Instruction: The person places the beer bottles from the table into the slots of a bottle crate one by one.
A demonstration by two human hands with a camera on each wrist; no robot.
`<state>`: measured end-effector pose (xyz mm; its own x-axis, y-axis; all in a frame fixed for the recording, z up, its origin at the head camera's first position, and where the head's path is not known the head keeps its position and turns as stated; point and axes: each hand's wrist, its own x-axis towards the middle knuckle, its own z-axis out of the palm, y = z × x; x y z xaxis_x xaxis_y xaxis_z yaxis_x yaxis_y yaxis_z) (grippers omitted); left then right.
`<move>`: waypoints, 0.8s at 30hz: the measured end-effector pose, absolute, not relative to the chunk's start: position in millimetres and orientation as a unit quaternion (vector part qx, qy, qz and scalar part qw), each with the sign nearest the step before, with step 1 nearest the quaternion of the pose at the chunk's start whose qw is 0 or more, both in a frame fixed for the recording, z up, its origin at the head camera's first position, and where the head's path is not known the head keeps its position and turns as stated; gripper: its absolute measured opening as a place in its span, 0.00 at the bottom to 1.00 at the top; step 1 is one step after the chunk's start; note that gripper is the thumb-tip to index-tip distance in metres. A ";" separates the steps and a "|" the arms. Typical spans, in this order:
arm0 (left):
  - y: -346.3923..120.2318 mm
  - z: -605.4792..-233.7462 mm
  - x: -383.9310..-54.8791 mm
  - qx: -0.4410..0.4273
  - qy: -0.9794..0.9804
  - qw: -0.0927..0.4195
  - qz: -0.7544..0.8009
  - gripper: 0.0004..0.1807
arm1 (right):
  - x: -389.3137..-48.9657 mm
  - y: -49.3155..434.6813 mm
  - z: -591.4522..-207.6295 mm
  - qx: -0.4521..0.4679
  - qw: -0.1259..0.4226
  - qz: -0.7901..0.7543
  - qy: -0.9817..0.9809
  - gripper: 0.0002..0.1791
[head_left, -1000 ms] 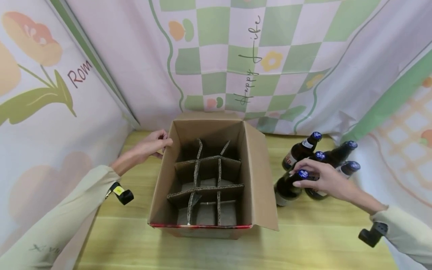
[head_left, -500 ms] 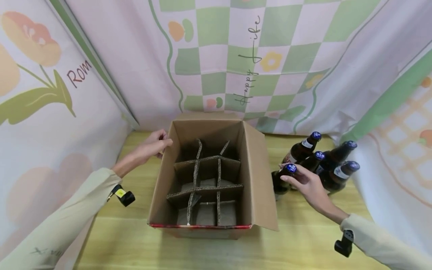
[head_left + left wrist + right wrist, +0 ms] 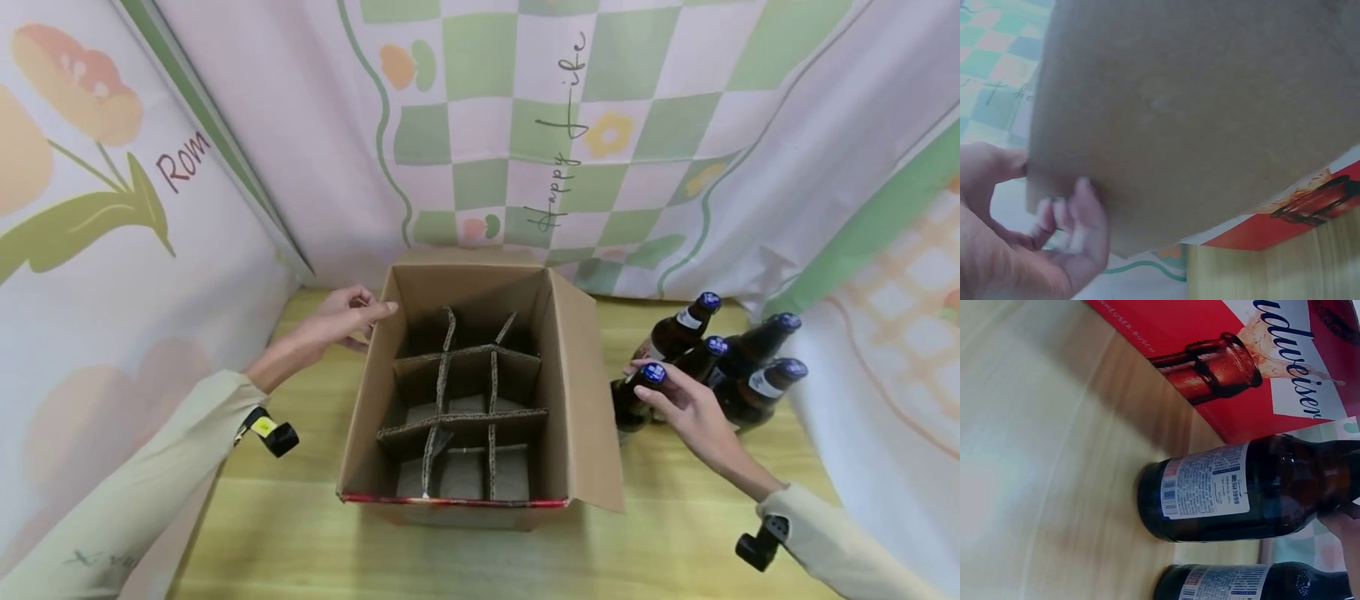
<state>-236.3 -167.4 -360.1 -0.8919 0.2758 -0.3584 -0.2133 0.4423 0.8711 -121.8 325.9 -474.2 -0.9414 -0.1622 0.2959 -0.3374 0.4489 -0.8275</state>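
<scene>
A cardboard box (image 3: 458, 517) with upright cardboard dividers (image 3: 465, 422) stands with its top open in the middle of the table. In the left wrist view, my left hand (image 3: 1029, 237) pinches the edge of a brown flap (image 3: 1197, 112) on the box's left side, the thumb at the edge and the fingertips against its face. My right hand (image 3: 693, 417) grips a dark beer bottle (image 3: 1210, 490) by the neck, just right of the box. That bottle has a blue cap (image 3: 654, 372) and a white back label. It is upright; its base looks at or close to the table.
Several more capped beer bottles (image 3: 767, 387) stand close together behind and right of my right hand. The box's right flap (image 3: 588, 400) leans outward toward the held bottle. Printed curtains (image 3: 480, 125) enclose the wooden table (image 3: 285, 533) at the back and sides.
My right hand has moved left with the beer bottle, away from the other bottles and closer to the box. My left hand stays at the box's left edge. The head view has shifted slightly.
</scene>
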 end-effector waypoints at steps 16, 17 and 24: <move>-178.9 -348.0 -237.2 0.000 0.777 0.293 0.556 0.31 | -117.5 320.5 -469.1 0.116 0.081 0.494 -0.858 0.21; -179.1 -348.6 -237.5 -0.002 0.777 0.293 0.557 0.31 | -117.0 320.0 -468.7 0.111 0.083 0.492 -0.859 0.21; -180.8 -350.0 -237.7 -0.011 0.774 0.292 0.561 0.28 | -113.1 314.2 -462.5 0.065 0.116 0.478 -0.868 0.21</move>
